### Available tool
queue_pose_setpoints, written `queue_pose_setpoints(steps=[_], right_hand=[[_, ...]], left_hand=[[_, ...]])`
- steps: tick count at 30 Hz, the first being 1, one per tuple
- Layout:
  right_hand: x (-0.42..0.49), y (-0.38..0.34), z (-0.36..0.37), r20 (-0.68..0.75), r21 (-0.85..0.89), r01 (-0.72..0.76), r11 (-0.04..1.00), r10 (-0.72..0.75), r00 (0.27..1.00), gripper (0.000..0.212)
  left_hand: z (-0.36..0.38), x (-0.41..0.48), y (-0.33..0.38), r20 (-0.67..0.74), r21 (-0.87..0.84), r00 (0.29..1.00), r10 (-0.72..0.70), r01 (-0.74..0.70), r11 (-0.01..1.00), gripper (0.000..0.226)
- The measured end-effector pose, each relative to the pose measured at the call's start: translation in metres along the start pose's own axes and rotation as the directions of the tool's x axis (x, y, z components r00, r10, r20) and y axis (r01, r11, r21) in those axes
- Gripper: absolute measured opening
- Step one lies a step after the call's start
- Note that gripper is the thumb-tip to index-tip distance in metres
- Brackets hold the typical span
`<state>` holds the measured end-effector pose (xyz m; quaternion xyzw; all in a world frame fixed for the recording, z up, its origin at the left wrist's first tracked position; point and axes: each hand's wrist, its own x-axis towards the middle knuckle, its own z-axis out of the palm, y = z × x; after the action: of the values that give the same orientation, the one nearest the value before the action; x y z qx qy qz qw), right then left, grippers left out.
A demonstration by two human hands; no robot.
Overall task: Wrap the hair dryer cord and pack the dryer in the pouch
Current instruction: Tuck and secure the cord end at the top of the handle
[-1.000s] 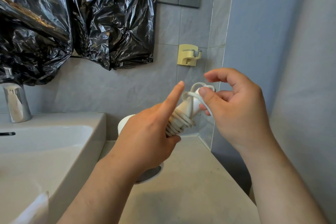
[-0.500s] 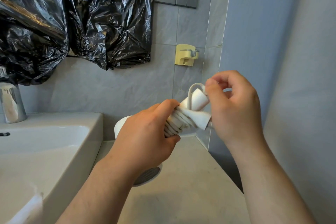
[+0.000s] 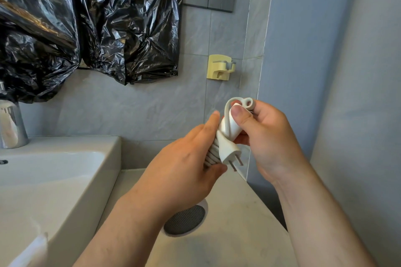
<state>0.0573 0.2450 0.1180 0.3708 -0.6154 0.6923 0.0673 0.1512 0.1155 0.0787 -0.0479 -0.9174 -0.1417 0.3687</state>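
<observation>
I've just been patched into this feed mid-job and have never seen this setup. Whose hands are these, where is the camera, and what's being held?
There is no machine here: a person works with two bare hands, and the single camera sits on their head, looking forward and down. The left hand grips the handle of a white hair dryer, whose mesh end points down at the pale countertop. The cord is coiled around the handle. The right hand pinches the last loop of cord near the handle's tip, and the plug hangs beside the coils, prongs out. A white sink sits to the left. No pouch is in view.
</observation>
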Motion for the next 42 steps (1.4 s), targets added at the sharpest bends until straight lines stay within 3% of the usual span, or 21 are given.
queue_pose_setpoints(steps=[5, 11, 15, 19, 24, 28, 35, 42], right_hand=[[0.000, -0.003, 0.002, -0.048, 0.040, -0.008, 0.999, 0.010, 0.999, 0.024], [0.001, 0.004, 0.005, -0.015, 0.055, -0.077, 0.996, 0.078, 0.997, 0.024], [0.002, 0.007, 0.003, 0.045, 0.134, -0.153, 0.979, 0.148, 0.988, 0.023], [0.002, 0.009, 0.003, 0.108, 0.156, -0.169, 0.973, 0.153, 0.982, 0.018], [0.005, 0.018, 0.005, 0.128, 0.110, -0.134, 0.985, 0.119, 0.985, 0.016], [0.005, 0.029, 0.008, 0.141, 0.096, -0.136, 0.986, 0.121, 0.983, 0.017], [0.007, 0.042, 0.014, 0.157, 0.077, -0.099, 0.992, 0.086, 0.984, 0.015], [0.003, 0.052, 0.018, 0.183, 0.071, -0.087, 0.994, 0.073, 0.980, 0.016]], left_hand=[[-0.006, -0.001, 0.000, -0.049, -0.217, 0.996, 0.072, -0.081, 0.973, 0.062], [0.006, 0.002, -0.007, -0.203, -0.414, 0.979, -0.031, -0.057, 0.908, 0.031], [0.006, 0.003, -0.010, -0.195, -0.312, 0.979, 0.057, -0.117, 0.943, 0.026], [0.011, 0.003, -0.010, -0.201, -0.364, 0.980, -0.009, -0.066, 0.929, 0.012], [0.025, 0.002, -0.016, -0.145, -0.581, 0.950, -0.276, 0.144, 0.801, 0.021], [0.033, 0.001, -0.028, -0.008, -0.630, 0.967, -0.253, 0.192, 0.753, 0.024], [0.042, -0.002, -0.039, 0.016, -0.785, 0.962, -0.271, 0.180, 0.592, 0.024], [0.048, -0.008, -0.047, 0.151, -0.857, 0.951, -0.271, 0.262, 0.444, 0.035]])
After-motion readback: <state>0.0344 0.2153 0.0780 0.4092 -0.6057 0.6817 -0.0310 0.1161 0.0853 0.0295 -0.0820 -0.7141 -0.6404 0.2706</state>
